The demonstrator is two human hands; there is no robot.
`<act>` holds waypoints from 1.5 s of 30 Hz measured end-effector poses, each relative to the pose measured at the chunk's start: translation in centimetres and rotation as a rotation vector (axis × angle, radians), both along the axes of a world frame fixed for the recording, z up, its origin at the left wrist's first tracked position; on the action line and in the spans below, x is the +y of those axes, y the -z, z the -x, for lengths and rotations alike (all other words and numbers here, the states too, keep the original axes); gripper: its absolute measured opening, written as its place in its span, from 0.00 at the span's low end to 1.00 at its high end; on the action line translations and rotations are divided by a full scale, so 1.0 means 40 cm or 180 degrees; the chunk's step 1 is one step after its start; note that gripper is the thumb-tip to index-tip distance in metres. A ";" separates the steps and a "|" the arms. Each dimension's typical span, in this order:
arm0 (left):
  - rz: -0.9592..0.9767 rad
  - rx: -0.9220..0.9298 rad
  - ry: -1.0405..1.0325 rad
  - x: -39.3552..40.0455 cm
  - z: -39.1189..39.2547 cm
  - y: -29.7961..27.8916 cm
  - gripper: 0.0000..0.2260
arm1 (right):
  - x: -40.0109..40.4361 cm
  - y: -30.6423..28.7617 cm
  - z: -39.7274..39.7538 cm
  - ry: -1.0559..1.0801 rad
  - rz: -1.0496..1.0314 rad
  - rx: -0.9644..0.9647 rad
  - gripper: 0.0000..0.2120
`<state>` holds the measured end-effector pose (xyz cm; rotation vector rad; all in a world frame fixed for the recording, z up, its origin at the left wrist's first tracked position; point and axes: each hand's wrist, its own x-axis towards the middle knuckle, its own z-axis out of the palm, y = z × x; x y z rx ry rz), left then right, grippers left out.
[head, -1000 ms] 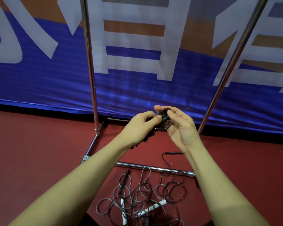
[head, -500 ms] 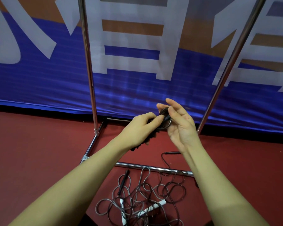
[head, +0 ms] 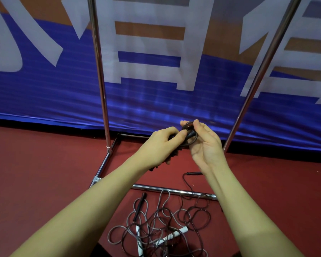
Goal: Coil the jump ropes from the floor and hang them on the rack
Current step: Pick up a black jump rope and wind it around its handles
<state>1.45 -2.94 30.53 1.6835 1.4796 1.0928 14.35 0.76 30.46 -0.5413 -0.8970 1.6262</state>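
Between the 2 uprights of the rack [head: 98,75], at mid-height of the view, both hands work 1 rope. Left hand [head: 159,145] is clenched round black ribbed handles [head: 174,153] that stick out below its fingers. Right hand [head: 205,143] pinches a small tight coil [head: 189,133] w/ thumb and fingertips, palm facing the camera, other fingers loose. Coil touches both hands.

Near, on the red floor [head: 44,173], lies a tangle of more ropes [head: 161,225]: dark and grey cords looped over each other, 2 white handles [head: 176,233], 1 black handle [head: 139,206] pointing far, and another black handle [head: 194,173] lying apart beyond the rack's base bar [head: 174,191]. How many ropes exactly, can't tell.

Handling, as a guess: cord is thin, light, prob. smooth plastic, so springy; a tight coil will want to pop open if the pinch slackens. Handles are stiff and ribbed, best place to hold. For the floor pile, take a handle 1st and draw the cord out slowly, since loops cross and may snag. Hanging not yet done; rack's top bar is out of view.
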 end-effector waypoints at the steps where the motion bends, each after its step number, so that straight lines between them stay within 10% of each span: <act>1: 0.0007 0.0020 -0.0005 -0.001 0.000 -0.001 0.14 | -0.001 0.000 0.002 0.0019 -0.0001 -0.0001 0.09; 45: -0.0159 0.0228 -0.0828 0.018 0.003 0.012 0.23 | -0.008 0.013 0.035 0.0356 -0.0168 -0.0065 0.10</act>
